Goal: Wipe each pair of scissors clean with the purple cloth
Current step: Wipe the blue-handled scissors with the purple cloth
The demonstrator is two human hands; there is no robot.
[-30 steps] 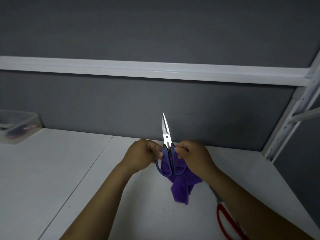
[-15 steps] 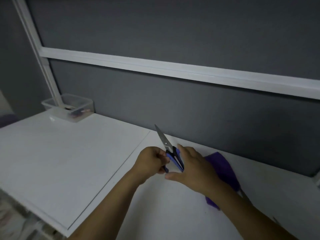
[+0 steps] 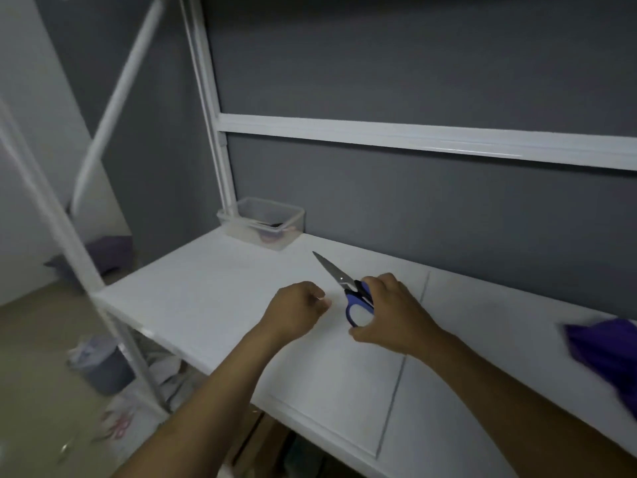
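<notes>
**Scissors in my right hand, cloth lying off to the right**

Far left, a grey bin [image 3: 103, 369] stands on the floor. On the white table [image 3: 206, 291], at the back left corner against the grey wall, sits a clear plastic box [image 3: 267, 224]. Something dark and pinkish is inside it, too blurred to name.

My left hand [image 3: 296, 308] is low over the table, forearm reaching forward, fingers curled into a loose fist around nothing. Just to its right, not touching it, are the scissors [image 3: 341, 279]. Their blades are closed and the tip points away and leftward, towards the box.

My right hand [image 3: 389, 312] grips their blue handles from above, back of the hand up, thumb low near the table. The purple cloth [image 3: 606, 346] lies on the table at the far right edge, blurred and well apart from both hands.
</notes>
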